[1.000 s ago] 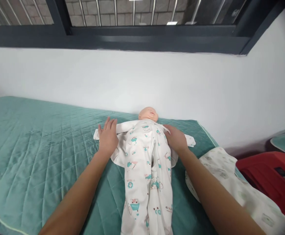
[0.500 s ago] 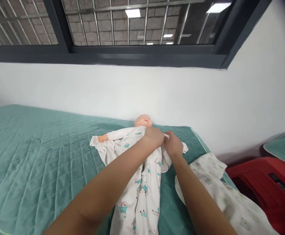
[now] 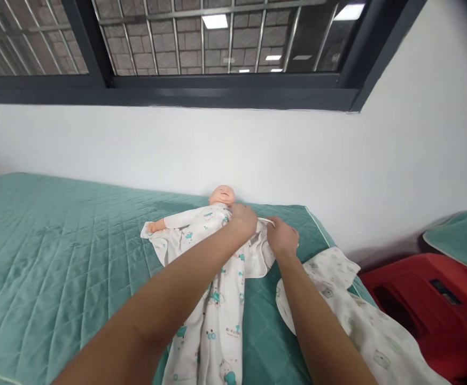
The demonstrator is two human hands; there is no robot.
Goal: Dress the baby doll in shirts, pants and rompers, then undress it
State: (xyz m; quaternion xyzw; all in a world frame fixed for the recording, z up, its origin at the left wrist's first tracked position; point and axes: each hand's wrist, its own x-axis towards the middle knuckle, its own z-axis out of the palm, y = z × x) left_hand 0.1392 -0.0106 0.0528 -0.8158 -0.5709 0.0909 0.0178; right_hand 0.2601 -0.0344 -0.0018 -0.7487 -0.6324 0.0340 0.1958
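Note:
A baby doll (image 3: 222, 194) lies on its back, its head toward the wall. White baby clothes (image 3: 221, 299) with teal and red prints cover its body and spread downward. The doll's arm at the left sticks out sideways in a white sleeve, its hand bare. My left hand (image 3: 244, 218) is closed on the garment at the doll's chest, just below the head. Beside it, to the right, my right hand (image 3: 282, 236) pinches the garment's edge. A strip of cloth stretches between the two hands. The doll's other arm is hidden by my hands and the cloth.
A green quilted cover (image 3: 77, 267) lies under the doll. Another white printed garment (image 3: 349, 299) is spread at the right edge. Beyond that edge stands a red plastic stool (image 3: 429, 299) near a green cloth (image 3: 461, 238). A white wall (image 3: 157, 144) and a barred window (image 3: 201, 93) are behind.
My hands have moved slightly apart, stretching the garment's edge between them. The whole view has shifted a little, so everything appears further left.

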